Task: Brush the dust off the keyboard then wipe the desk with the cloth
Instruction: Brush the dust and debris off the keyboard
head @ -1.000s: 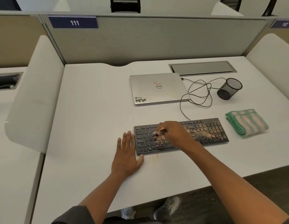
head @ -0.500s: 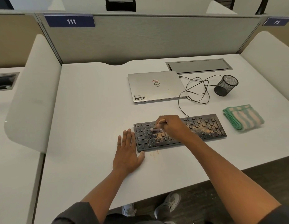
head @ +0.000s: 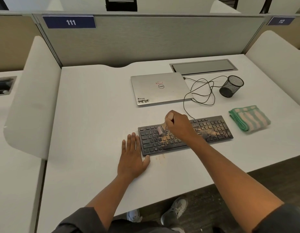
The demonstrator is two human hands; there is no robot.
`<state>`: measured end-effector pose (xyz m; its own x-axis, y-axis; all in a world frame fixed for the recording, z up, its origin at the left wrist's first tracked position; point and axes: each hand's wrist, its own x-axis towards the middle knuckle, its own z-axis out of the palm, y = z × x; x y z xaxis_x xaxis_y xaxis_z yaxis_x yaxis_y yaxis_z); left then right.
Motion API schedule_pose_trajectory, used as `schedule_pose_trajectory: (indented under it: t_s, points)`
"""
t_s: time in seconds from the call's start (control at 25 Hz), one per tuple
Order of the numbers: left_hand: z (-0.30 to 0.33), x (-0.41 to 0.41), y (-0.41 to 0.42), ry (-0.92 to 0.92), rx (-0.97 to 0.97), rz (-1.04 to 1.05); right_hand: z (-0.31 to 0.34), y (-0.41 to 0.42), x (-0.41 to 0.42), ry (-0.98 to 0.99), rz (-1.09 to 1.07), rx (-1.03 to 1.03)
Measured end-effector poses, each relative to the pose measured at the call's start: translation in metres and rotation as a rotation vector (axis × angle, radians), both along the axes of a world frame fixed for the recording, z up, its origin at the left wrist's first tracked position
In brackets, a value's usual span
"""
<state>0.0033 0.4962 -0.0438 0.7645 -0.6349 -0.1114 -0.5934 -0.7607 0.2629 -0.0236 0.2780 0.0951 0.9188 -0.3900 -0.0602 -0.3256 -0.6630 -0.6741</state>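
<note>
Nearest, the left hand (head: pixel 131 156) is laid flat with fingers straight on the tabletop (head: pixel 88 115), its thumb just beside the near left corner of the keyboard (head: pixel 184 134); nothing is held by it. A little tan dust (head: pixel 160 158) is seen on the tabletop just in front of that keyboard.

Over the left-centre keys the right hand (head: pixel 177 125) is curled round a small brush (head: pixel 161 129), whose pale head is set against the upper key rows. Compared with a second ago, the brush head has been carried from the middle rows up toward the top row and slightly leftward. The brushing step is therefore judged under way: dust is left thick on the centre and right-hand keys.

To the right, well apart from both hands, the folded green-striped cloth (head: pixel 249 118) lies untouched, so the wipe is not yet begun.

Farther back, a closed laptop (head: pixel 158 88) carries a "Dell" badge and a sticker that seems to read "WMN". A cable (head: pixel 201 91) and a mesh cup (head: pixel 231 86) lie beside it. On the partition, signs read "111" (head: pixel 69 22) and "12" (head: pixel 281 21).
</note>
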Motion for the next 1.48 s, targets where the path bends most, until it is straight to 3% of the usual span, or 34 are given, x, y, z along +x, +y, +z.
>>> schedule_pose_trajectory:
  t_s: [0.24,0.48,0.72,0.92,1.16,1.36,1.48]
  points:
    - [0.000,0.000,0.000,0.000,-0.007,0.005,-0.001,0.004,0.001,0.135,0.028,-0.109]
    - [-0.001,0.000,0.000,-0.008,0.013,-0.002,0.007,0.006,0.011,0.057,-0.077,0.016]
    - [-0.001,0.000,0.000,-0.009,-0.005,0.000,0.006,0.005,-0.003,0.232,0.020,-0.089]
    - [-0.003,0.000,0.000,-0.017,0.003,-0.003,0.012,0.005,0.003,0.061,-0.039,0.003]
    - [-0.003,0.000,0.000,-0.005,0.005,-0.004,0.008,0.011,-0.001,0.246,0.045,-0.110]
    - [-0.004,0.000,0.000,-0.020,0.000,-0.005,0.012,0.009,-0.002,0.109,-0.048,-0.079]
    - [-0.003,0.000,0.000,-0.016,-0.009,-0.004,0.012,0.020,-0.005,0.177,0.097,-0.163]
